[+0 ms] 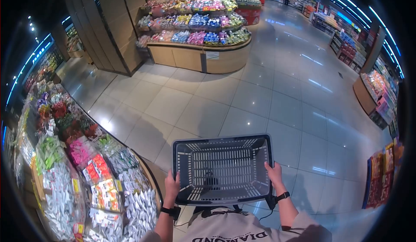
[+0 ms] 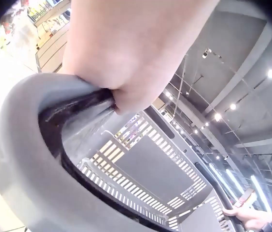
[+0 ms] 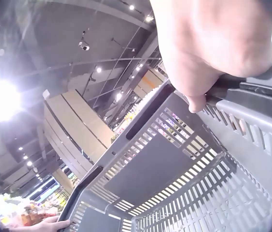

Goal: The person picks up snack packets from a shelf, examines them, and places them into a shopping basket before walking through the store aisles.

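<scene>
A grey plastic shopping basket (image 1: 225,139) with slotted walls and floor is in front of me at waist height in the head view. My left hand (image 1: 172,183) grips its left rim, thumb upward. On the opposite side, the right rim is held by my right hand (image 1: 274,175). In the left wrist view, the left hand (image 2: 131,53) wraps over the thick basket rim (image 2: 20,145); its fingertips are hidden. The right wrist view shows the right hand (image 3: 213,43) curled over the basket's edge, with the thumb tip on the inner side.
A candy display (image 1: 86,185) full of wrapped packets stands close on my left. Ahead, beyond the tiled floor (image 1: 203,107), is a rounded tiered candy counter (image 1: 199,58) beside a wide brown pillar (image 1: 102,25). More shelves (image 1: 381,177) line the right side.
</scene>
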{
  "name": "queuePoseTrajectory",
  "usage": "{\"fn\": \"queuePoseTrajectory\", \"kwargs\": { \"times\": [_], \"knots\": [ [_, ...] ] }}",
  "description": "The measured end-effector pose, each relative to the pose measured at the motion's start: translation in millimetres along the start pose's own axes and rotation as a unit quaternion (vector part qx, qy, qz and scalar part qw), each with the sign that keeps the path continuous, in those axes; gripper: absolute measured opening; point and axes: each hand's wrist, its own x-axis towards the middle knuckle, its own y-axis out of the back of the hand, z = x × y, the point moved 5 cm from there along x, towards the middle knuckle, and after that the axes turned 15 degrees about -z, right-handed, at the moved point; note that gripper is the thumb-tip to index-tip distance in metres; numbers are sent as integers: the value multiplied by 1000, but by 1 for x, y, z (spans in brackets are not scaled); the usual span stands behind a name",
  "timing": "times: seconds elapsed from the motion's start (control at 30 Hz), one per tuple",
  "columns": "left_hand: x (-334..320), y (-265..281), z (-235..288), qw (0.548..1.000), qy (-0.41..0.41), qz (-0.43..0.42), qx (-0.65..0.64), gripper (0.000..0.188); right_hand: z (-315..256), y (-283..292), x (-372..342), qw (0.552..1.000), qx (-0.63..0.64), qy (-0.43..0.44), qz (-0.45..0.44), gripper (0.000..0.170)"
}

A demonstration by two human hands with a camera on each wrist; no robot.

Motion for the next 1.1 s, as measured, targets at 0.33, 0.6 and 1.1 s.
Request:
{"fn": "queuePoseTrajectory", "kwargs": {
  "times": [0.33, 0.6, 1.1],
  "knots": [
    [279, 24, -11, 999, 18, 16, 22, 27, -116, -78, 267, 998, -32, -38, -46, 24],
    [495, 38, -4, 1000, 13, 12, 5, 23, -178, -127, 453, 999, 21, -22, -40, 27],
    [894, 133, 22, 996, 75, 41, -20, 19, -393, -277, 817, 997, -17, 54, -51, 30]
  ]
}}
